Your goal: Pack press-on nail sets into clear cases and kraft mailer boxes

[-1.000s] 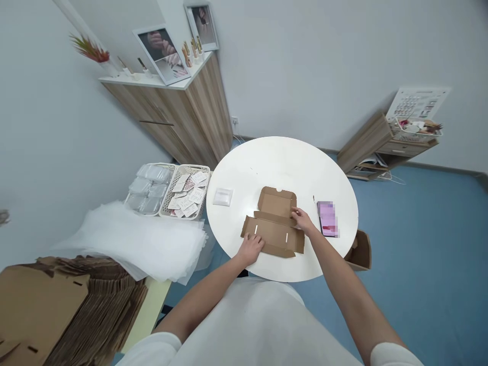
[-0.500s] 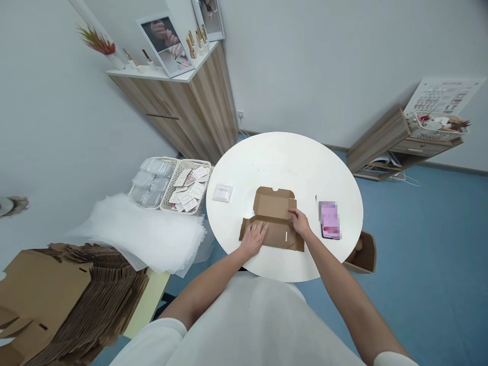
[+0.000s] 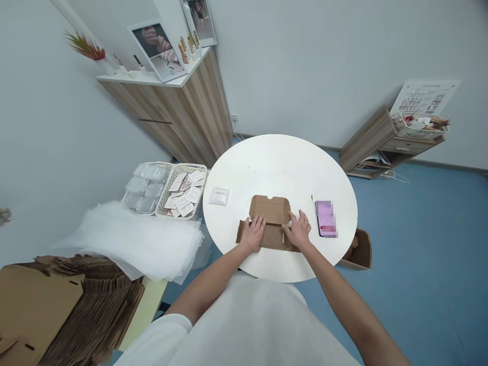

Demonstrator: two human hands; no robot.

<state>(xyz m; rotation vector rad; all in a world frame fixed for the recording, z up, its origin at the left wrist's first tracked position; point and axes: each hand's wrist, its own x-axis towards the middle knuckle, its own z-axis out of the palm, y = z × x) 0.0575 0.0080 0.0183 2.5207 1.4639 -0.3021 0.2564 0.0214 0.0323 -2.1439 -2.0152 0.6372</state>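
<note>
A brown cardboard box, partly folded, lies on the round white table with its lid panel pointing away from me. My left hand rests on the left part of the box, fingers stretched out over the crease. At the right end of the box is my right hand, its fingers apart and touching the side flap near the crease. To the right of that hand lies a phone with a blurred pink screen. A small clear packet sits at the table's left.
Left of the table are a basket of printed cards, a basket of clear plastic cases, white foam sheets and a stack of flat cardboard boxes. An open carton stands on the floor at right.
My right hand has spread its fingers and moved from the lid's edge down to the side flap. The lid panel looks more raised. My left hand stays pressed on the box.
</note>
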